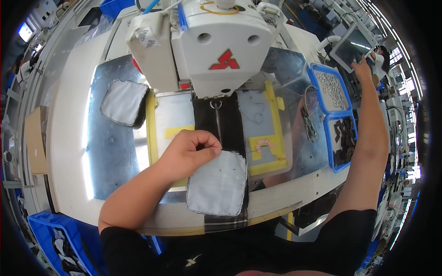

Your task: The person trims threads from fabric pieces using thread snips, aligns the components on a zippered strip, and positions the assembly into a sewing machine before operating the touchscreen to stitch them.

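My left hand (191, 154) is closed in a pinch at the top edge of a pale grey, rounded-square fabric piece (217, 184). This piece lies over the near part of a black fabric strip (202, 115) with a metal zipper down its middle. A metal D-ring (215, 104) sits at the zipper's far end, just below the white sewing machine head (225, 41). Far off to the right, my right hand (362, 69) reaches up to a tablet-like touch screen (352, 43), fingers stretched out at its lower edge.
Pale fabric pieces (122, 102) are stacked left of the machine. On the right stand a blue tray of metal rings (332, 89) and a blue tray of dark pieces (343, 140), near corded snips (309, 122). A blue crate (41, 221) sits lower left.
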`<state>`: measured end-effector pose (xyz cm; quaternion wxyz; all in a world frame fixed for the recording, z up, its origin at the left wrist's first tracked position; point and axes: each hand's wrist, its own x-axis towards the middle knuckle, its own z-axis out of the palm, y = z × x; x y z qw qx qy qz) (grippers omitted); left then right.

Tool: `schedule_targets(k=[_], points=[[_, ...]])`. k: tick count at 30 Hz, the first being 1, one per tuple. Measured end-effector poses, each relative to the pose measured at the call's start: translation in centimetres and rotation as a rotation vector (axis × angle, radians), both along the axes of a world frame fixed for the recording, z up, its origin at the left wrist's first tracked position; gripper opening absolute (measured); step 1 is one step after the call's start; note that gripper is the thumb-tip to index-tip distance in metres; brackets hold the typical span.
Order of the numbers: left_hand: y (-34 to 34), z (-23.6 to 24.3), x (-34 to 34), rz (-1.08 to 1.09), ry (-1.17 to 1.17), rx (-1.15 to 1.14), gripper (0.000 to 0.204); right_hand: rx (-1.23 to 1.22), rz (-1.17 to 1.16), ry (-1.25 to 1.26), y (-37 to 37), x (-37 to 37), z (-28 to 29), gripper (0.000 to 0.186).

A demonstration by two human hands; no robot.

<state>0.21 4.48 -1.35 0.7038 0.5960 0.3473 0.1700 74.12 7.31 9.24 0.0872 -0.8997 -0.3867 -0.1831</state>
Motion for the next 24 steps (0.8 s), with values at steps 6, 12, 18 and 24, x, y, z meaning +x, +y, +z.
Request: schedule_targets(k=[6, 12, 18, 24], points=[[-0.1, 0.0, 0.1, -0.005, -0.035, -0.044, 0.009, -0.009, -0.007, 0.004, 0.1, -0.8, 0.2, 0.1], [-0.1, -0.1, -0.1, -0.01, -0.071, -0.061, 0.009, -0.012, -0.015, 0.009, 0.0, -1.5, 0.3, 0.1], [-0.2, 0.0, 0.0, -0.025, -0.047, -0.061, 0.011, -0.01, -0.002, -0.014, 0.0, -1.3, 0.3, 0.099], [-0.3, 0.2, 0.0, -0.028, -0.064, -0.047, 0.011, -0.007, 0.006, -0.015, 0.3, -1.0, 0.2, 0.1]])
